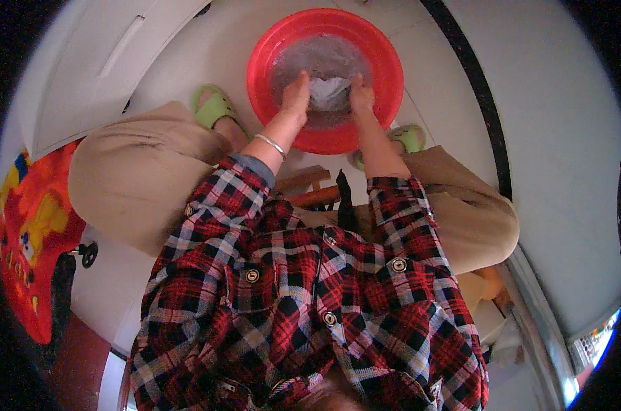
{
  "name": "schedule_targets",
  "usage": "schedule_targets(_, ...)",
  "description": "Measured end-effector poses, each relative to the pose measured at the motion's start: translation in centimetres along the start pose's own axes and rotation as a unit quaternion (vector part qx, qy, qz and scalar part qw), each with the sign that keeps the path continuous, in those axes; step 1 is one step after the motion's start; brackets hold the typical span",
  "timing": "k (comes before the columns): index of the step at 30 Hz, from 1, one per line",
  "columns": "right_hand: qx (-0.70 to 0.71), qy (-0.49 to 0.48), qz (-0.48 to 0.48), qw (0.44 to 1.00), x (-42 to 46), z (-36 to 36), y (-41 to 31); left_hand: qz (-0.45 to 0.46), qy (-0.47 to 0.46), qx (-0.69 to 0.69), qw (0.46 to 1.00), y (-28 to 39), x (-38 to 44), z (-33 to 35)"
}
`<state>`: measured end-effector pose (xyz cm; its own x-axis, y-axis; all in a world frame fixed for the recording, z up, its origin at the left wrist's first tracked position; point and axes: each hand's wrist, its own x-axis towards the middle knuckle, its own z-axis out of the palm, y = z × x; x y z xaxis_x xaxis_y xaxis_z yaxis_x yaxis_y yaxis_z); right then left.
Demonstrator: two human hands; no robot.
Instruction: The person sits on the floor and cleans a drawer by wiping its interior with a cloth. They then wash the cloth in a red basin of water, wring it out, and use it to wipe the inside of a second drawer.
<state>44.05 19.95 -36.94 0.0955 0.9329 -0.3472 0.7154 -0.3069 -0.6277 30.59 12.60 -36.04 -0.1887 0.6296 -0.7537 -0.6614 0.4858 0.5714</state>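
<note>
A red plastic basin (256,77) stands on the floor between my feet, with cloudy grey water (320,51) inside. A wet white cloth (330,90) is stretched between my two hands over the water. My left hand (295,97) grips the cloth's left side, thumb pointing away from me. On the opposite side my right hand (362,95) has hold of the cloth, with its thumb uppermost. The curled fingers of both hands are partly hidden. A silver bangle (272,145) circles my left wrist.
My feet, in green slippers (211,107), flank the basin. Beneath me shows part of a wooden stool (310,198). A white panel (110,56) stands at the left, above a red patterned fabric (38,226). A large pale panel (552,154) with a dark edge rises on the right.
</note>
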Motion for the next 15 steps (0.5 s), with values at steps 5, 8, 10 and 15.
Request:
schedule_targets(5, -0.02, 0.074, -0.256, 0.964, -0.3, 2.6, 5.8, -0.049, -0.027, -0.084, 0.995, -4.9, 5.6, -6.1)
schedule_targets(8, -0.128, 0.041, -0.264, 0.955, -3.7, 4.5, 5.0, -0.081, 0.013, -0.028, 0.996, -5.2, 5.2, -5.8)
schedule_targets(10, -0.035, -0.084, -0.191, 0.977, -4.1, 5.3, 4.8, -0.119, -0.012, -0.063, 0.991, -3.0, 2.1, -4.1)
schedule_targets(15, 0.044, -0.253, -0.097, 0.962, -8.0, 3.2, -2.3, -0.014, -0.079, -0.162, 0.983, -2.0, 1.0, -4.4)
